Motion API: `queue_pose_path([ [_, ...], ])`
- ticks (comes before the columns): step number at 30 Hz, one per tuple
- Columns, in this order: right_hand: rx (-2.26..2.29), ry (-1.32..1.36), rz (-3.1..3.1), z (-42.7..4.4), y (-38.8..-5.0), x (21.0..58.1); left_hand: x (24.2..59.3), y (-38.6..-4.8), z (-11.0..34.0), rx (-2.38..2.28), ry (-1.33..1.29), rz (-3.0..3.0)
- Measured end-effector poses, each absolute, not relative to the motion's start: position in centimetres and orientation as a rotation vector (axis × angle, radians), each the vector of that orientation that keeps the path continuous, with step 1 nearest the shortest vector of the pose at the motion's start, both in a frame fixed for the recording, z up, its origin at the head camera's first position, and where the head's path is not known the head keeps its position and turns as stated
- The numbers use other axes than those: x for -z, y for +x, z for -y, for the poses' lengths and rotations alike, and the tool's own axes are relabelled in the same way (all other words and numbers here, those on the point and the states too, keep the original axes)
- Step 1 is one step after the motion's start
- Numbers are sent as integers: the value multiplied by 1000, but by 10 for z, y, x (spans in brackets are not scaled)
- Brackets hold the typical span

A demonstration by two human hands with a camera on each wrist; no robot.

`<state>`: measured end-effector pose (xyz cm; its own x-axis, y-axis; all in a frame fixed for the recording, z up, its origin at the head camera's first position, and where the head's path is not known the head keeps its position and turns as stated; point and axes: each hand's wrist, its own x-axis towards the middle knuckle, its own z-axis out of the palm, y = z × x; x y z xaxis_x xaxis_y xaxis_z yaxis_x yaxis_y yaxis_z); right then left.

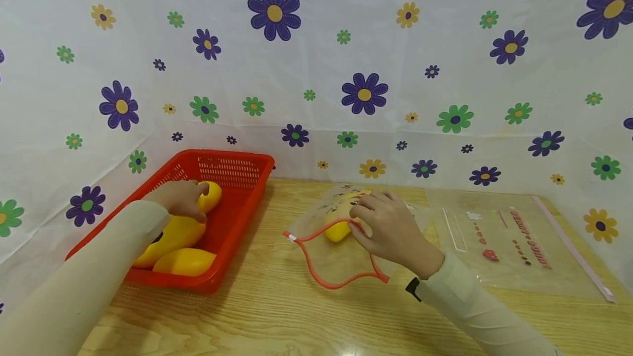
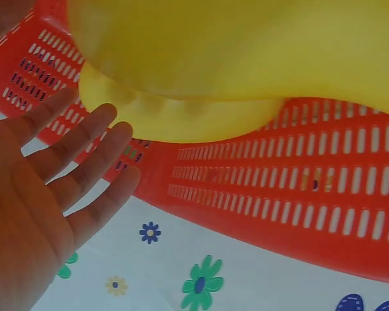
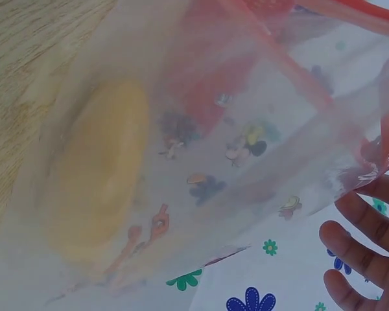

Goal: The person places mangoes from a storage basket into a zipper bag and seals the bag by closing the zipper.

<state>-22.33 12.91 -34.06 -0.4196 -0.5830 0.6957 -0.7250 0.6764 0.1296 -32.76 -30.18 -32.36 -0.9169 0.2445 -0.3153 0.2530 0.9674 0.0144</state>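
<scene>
My left hand (image 1: 179, 200) reaches into the red basket (image 1: 245, 218), fingers spread beside a yellow mango-like fruit (image 1: 211, 195). In the left wrist view, the fingertips of my left hand (image 2: 58, 175) lie close to a yellow fruit (image 2: 181, 120); whether they touch it I cannot tell. My right hand (image 1: 390, 229) pinches the upper rim of a clear zip bag (image 1: 332, 287) with red-orange edging, and its mouth gapes toward me. Inside the bag lies one yellow fruit (image 3: 100, 175), seen hazily through the printed film in the right wrist view.
More yellow fruits (image 1: 185, 261) lie in the near part of the basket. A second clear bag (image 1: 494, 229) with a pink slider strip lies flat at the right of the wooden table (image 1: 277, 312). A flower-patterned sheet (image 1: 316, 48) hangs behind and at the sides.
</scene>
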Motion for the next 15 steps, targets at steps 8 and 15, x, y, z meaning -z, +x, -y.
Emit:
queue_pose_path([
  [8, -237, 1014, 2162, -129, -225, 338, 325, -322, 312, 14, 289, -2715],
  [15, -233, 1013, 2178, -128, -226, 336, 331, -318, 316, -32, 189, -2685],
])
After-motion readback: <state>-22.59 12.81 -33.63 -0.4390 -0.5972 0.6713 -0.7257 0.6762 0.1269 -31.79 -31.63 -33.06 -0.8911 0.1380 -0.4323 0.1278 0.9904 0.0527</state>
